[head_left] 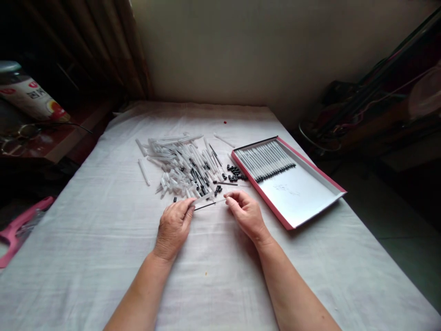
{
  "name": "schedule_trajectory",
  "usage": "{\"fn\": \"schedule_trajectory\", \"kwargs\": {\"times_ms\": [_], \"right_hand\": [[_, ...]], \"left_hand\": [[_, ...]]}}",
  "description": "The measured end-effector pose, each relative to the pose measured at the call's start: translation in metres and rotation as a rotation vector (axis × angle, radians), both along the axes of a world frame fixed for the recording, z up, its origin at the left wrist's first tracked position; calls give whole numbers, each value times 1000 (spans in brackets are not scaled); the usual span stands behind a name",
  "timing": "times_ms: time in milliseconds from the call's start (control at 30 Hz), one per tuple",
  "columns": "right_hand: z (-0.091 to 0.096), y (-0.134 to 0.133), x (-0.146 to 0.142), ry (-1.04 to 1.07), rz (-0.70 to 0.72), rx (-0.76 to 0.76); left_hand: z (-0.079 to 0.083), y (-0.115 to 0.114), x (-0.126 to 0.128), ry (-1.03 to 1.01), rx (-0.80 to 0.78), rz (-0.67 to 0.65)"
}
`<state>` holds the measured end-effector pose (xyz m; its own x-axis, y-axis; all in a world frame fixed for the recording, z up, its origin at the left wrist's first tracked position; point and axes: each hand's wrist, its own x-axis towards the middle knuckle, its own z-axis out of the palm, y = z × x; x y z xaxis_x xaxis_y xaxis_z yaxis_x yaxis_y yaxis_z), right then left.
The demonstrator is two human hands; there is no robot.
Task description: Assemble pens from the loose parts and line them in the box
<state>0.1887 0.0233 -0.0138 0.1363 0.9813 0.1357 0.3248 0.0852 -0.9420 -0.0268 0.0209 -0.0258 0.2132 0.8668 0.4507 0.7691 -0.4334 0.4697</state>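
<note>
My left hand (175,226) is closed on a clear pen barrel (203,198), which points toward the pile. Below that barrel runs a thin pen refill (206,206), black along its left part and pale toward the right. My right hand (246,214) pinches the refill's pale end between thumb and fingertips. The refill's black end meets my left fingers; whether they grip it too, I cannot tell. Just beyond my hands lies a loose pile of clear pen barrels (175,158), with black refills (200,174) among them. Small black caps (236,174) are gathered at its right side.
A red-edged shallow box (292,202) at the right holds a row of assembled pens (267,158). White cloth (213,285) covers the table. A tiny red piece (225,122) lies toward the back. At the left are a labelled jar (32,94) and a pink-handled item (20,225).
</note>
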Motion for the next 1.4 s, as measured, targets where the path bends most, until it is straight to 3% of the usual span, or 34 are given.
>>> {"fn": "schedule_trajectory", "kwargs": {"times_ms": [133,300,467,700,900,1033,1200,1300,1400], "right_hand": [[13,-3,0,417,-271,77],[30,-6,11,469,-483,256],[29,-5,16,467,-479,228],[20,-5,7,497,-330,127],[1,-7,-8,179,59,33],[1,4,-5,-226,6,88],[14,27,-4,-796,83,-61],[19,38,-8,-935,112,-114],[21,43,-9,-937,114,-105]], "left_hand": [[0,0,-2,-35,11,-14],[0,0,-2,-47,17,-29],[-1,1,-3,-40,4,-29],[2,-1,-2,-9,-3,-93],[2,-3,3,-45,-12,-121],[0,-3,3,-148,-24,-55],[1,-2,3,-180,-74,-23],[3,-2,4,-167,-92,-24],[5,-2,4,-151,-88,-29]]}}
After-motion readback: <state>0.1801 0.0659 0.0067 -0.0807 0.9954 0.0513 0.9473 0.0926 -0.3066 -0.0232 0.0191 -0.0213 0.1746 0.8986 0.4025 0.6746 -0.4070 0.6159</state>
